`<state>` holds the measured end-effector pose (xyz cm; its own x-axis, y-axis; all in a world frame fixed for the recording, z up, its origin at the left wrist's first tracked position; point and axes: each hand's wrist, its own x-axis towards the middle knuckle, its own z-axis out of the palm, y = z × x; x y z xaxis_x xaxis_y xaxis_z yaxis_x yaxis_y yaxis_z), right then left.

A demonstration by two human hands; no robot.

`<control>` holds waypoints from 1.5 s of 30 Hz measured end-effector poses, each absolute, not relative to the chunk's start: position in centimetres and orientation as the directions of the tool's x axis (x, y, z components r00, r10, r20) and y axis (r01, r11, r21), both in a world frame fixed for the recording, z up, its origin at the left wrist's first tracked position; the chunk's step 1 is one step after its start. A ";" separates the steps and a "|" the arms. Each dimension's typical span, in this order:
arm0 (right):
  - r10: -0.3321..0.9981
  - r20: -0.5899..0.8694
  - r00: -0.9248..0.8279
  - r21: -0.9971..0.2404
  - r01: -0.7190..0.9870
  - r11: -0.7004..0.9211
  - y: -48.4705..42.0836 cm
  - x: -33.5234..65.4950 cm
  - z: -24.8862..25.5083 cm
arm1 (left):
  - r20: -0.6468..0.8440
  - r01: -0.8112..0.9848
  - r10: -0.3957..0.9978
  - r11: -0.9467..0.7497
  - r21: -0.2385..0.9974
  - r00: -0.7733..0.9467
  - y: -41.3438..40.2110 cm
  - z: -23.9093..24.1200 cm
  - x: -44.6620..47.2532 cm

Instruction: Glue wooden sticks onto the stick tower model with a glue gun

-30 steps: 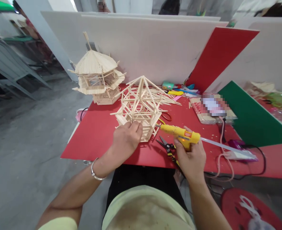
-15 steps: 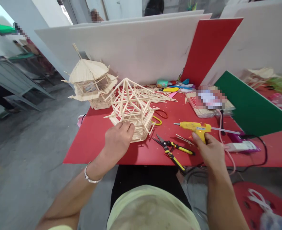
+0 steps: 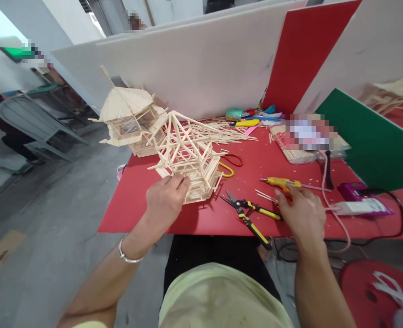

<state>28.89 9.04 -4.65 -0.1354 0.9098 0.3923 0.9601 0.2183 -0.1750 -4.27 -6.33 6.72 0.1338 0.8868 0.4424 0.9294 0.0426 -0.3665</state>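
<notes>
An open-framed pavilion model (image 3: 184,155) made of thin wooden sticks stands on the red tabletop (image 3: 129,200). My left hand (image 3: 167,198) is closed at its near side, fingertips pinching the lower frame; whatever small piece lies between them is hidden. To the right, my right hand (image 3: 302,212) grips a yellow hot glue gun (image 3: 281,182), held low at the table with its nozzle pointing left. A clear glue stick (image 3: 316,187) sticks out of its rear. Between the hands lie yellow-and-black cutters (image 3: 245,212), jaws apart, and a few loose sticks (image 3: 266,196).
A roofed stick model (image 3: 128,116) stands behind on the left. Scissors (image 3: 227,171), a stick pile (image 3: 225,132), a yellow cutter knife (image 3: 247,123) and packed sticks (image 3: 293,152) lie farther back. A cable (image 3: 345,228) runs at right. White boards (image 3: 194,68) and a green board (image 3: 369,141) stand behind.
My right hand has lowered the glue gun toward the table and tilted it over. My left hand stays at the model. The camera view has shifted slightly.
</notes>
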 end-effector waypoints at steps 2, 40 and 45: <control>0.888 0.417 -0.195 -0.218 0.927 0.306 8.5 28.2 -3.9 | 0.431 0.928 0.893 0.044 -0.369 0.129 -6.3 6.8 -4.3; 0.362 0.382 -0.850 0.285 0.481 0.829 1.2 9.1 8.6 | 0.744 0.935 0.619 -0.045 0.351 -0.250 -8.3 4.5 -7.0; 0.364 0.394 -0.844 0.291 0.491 0.821 1.2 9.2 8.1 | 0.646 0.831 0.645 -0.030 0.555 -0.408 -9.6 3.2 -7.2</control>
<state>9.22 1.20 8.13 -0.8438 0.3640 0.3944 0.4905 0.8213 0.2914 -7.25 -9.58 3.19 -0.4081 0.6449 0.6461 0.8314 -0.0298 0.5549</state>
